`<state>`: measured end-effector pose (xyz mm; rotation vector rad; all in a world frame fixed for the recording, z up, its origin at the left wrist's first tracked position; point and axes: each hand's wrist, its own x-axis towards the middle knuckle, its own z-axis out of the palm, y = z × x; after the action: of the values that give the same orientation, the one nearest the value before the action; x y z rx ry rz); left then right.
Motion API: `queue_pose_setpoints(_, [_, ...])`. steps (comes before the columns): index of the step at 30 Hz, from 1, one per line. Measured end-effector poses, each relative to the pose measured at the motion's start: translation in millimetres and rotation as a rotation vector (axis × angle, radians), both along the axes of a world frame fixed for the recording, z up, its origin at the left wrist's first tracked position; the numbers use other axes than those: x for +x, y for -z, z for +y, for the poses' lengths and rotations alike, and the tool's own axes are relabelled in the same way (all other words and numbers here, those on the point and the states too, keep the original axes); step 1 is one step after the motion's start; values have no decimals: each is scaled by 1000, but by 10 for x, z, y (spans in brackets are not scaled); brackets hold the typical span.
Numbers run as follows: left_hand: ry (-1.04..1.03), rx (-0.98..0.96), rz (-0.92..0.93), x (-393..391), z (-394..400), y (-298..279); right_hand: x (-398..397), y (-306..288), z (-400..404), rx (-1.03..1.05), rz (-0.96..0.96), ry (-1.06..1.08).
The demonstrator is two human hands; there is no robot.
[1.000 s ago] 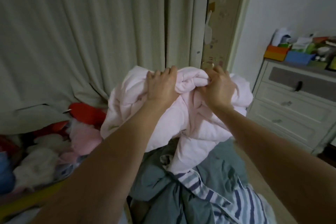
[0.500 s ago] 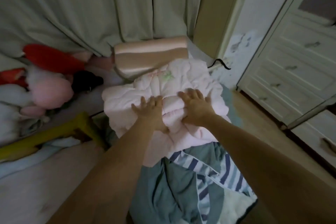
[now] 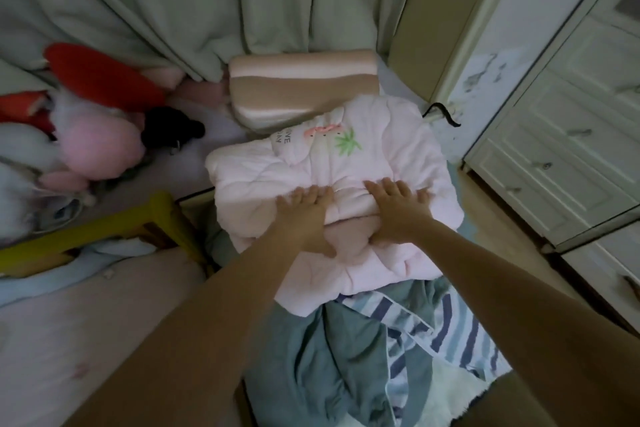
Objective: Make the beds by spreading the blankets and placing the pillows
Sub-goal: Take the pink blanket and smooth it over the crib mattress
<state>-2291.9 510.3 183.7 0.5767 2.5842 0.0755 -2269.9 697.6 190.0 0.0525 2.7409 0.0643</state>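
Now, from the head view, both hands press flat on a folded pink blanket [image 3: 332, 184] at centre: the left hand [image 3: 304, 215] and right hand [image 3: 398, 208] lie side by side, fingers straight, gripping nothing. Touching its far edge is a striped pillow [image 3: 301, 90]; a teal blanket [image 3: 318, 357] lies bunched nearer, plush toys [image 3: 93, 135] left, drawers [image 3: 561, 156] right.

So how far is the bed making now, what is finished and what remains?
Done: the pink quilt lies bunched on the bed, against the striped pillow. In hand: the left hand and right hand lie on it, fingers straight. Left: the quilt is not spread, the teal blanket and striped sheet lie crumpled below it.
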Motion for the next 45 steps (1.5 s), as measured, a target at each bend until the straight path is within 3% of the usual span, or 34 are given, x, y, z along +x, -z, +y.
queue_pose_setpoints(4, [-67,79,41,160,-617,-545,53,-615,-577,100,57,-31])
queue_pose_setpoints(8, [-145,69,13,436,-1501,-969,134,-1087,-1525,-55,111,-151])
queue_pose_setpoints(11, [-213,29,34,858,-2414,-1208,333,-1234,-2481,-171,88,-266])
queue_pose_setpoints(15, [-427,-29,103,1692,-3814,-1299,870,-1327,-3918,-154,35,-436])
queue_pose_setpoints(20, [-595,-61,28,3172,-5585,-1412,1698,-1129,-5737,-158,-2,-607])
queue_pose_setpoints(25, [-955,-176,-29,4938,-7526,-1419,2877,-1132,-7865,-211,-112,-888])
queue_pose_setpoints(32, [-1433,-173,-105,6904,-9055,-1219,4159,-1057,-10004,-287,-146,-1174])
queue_pose_setpoints(37, [-1604,-133,-169,7496,-9667,-902,4600,-651,-11063,-263,-232,-1283])
queue_pose_setpoints(45, [-1636,-93,-269,7342,-11169,-186,4583,277,-12960,-190,-329,-1347])
